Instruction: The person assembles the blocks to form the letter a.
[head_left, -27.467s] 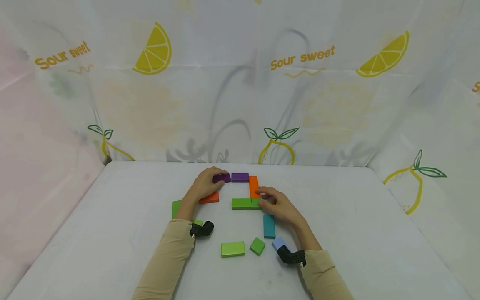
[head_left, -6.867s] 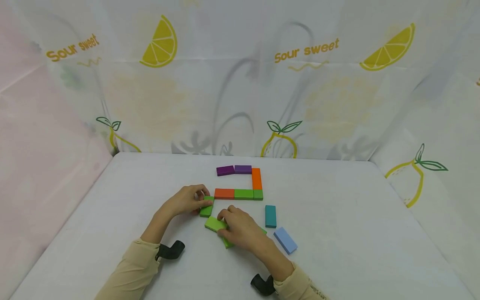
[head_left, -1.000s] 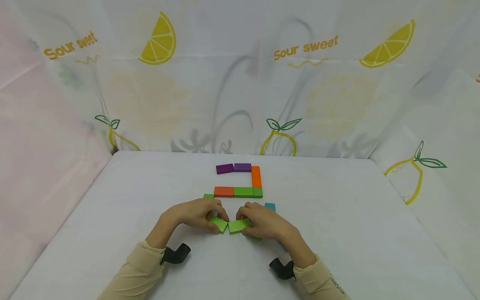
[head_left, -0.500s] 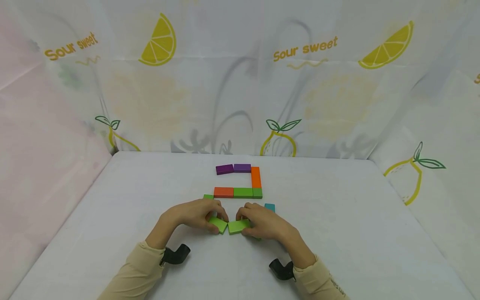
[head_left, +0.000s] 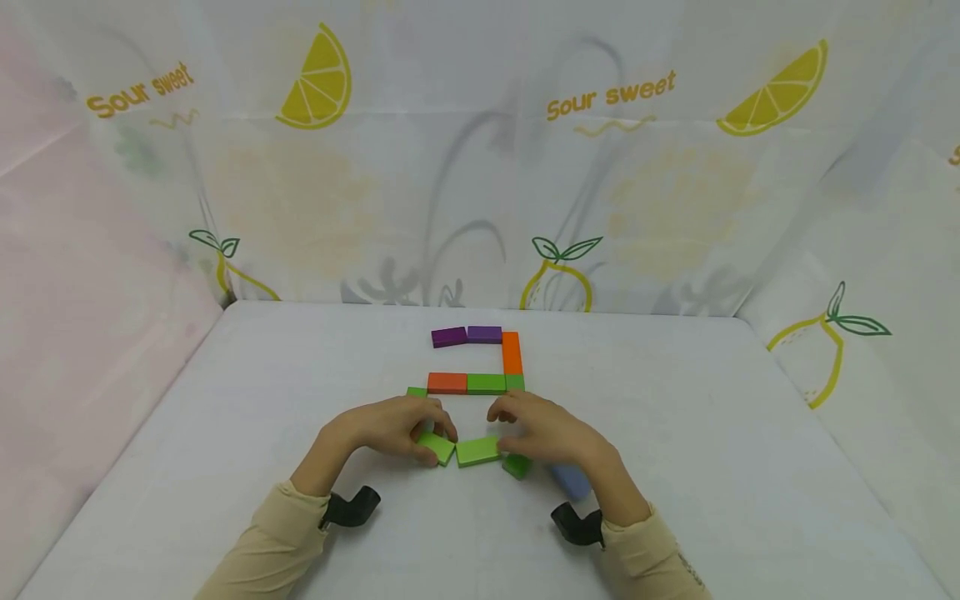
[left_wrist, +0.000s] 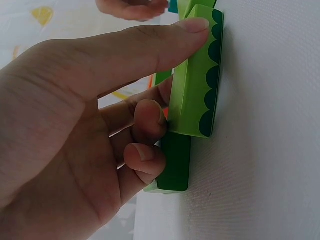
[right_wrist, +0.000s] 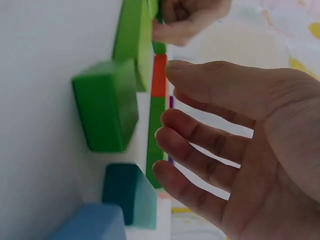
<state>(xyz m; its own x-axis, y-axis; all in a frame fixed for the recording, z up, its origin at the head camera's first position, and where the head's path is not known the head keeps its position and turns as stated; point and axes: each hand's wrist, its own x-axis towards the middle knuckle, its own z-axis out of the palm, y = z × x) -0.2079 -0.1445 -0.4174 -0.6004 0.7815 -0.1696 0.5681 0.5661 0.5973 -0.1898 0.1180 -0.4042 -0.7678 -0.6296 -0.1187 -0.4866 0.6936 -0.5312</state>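
My left hand [head_left: 393, 425] pinches a lime-green block [head_left: 438, 448], thumb on its near side and fingers behind; the left wrist view shows dark green scallops on one face of this block [left_wrist: 195, 80]. A second lime-green block [head_left: 477, 452] meets it corner to corner. Over that block's right end hovers my right hand [head_left: 547, 429], fingers apart and holding nothing in the right wrist view. Below it lies a small green block [head_left: 516, 466]. Another green block [head_left: 417, 392] is mostly covered by my left hand.
Farther back, a red-orange block [head_left: 447, 383], a green one [head_left: 486, 384] and a small green one [head_left: 515, 382] form a row. An orange block [head_left: 512, 353] links it to two purple blocks [head_left: 484, 335]. A teal block [right_wrist: 129, 195] and a light-blue block [head_left: 572, 482] lie at right.
My right hand has let go of the second lime-green block and lifted to the right, uncovering the small green block. The left hand keeps its pinch. Earlier, the red-orange block joined the row.
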